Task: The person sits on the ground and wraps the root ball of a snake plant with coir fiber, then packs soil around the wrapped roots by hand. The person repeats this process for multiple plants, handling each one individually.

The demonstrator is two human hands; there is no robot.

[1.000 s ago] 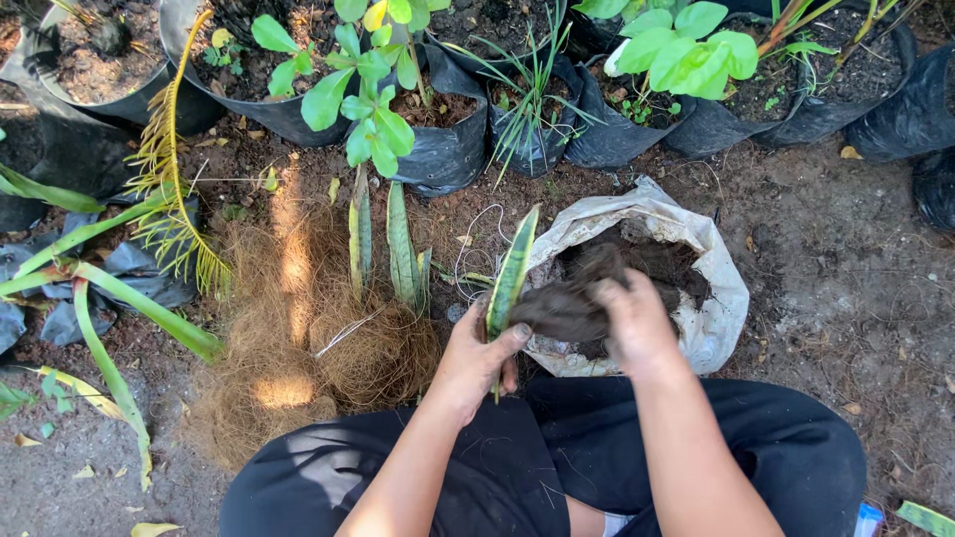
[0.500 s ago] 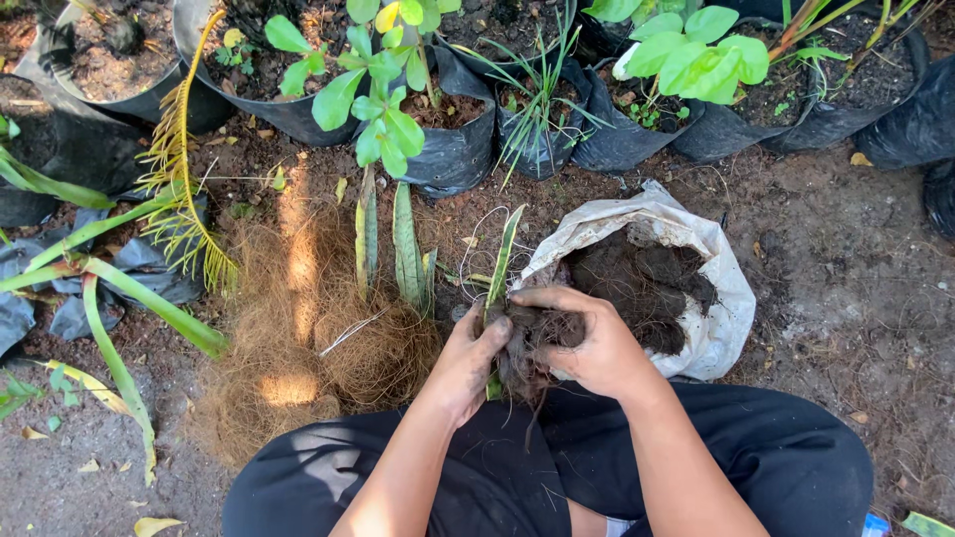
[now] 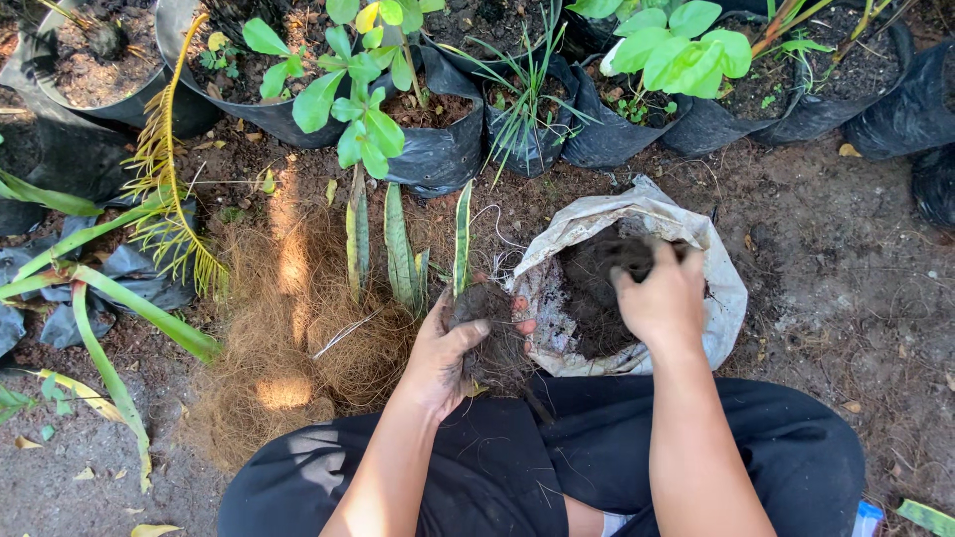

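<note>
Lying at the left, a mound of brown coconut fibre (image 3: pixel 298 348) covers the ground. Beside it, the left hand (image 3: pixel 443 358) has its fingers clasped around a snake plant's soil-caked root ball (image 3: pixel 487 333), held above the lap. Further right, the right hand (image 3: pixel 662 298) reaches into a white sack of dark soil (image 3: pixel 716 288), fingers clenched on a clump.

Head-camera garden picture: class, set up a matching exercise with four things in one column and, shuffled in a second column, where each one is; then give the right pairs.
Things
1. left hand
2. right hand
3. white sack
4. brown fibre pile

Places
A. on the ground left of the person's knees
B. gripping a soil clump at a plant's base
C. in the sack, on dark soil
D. open, right of the upright striped leaves

Pairs: 1-B, 2-C, 3-D, 4-A
</note>
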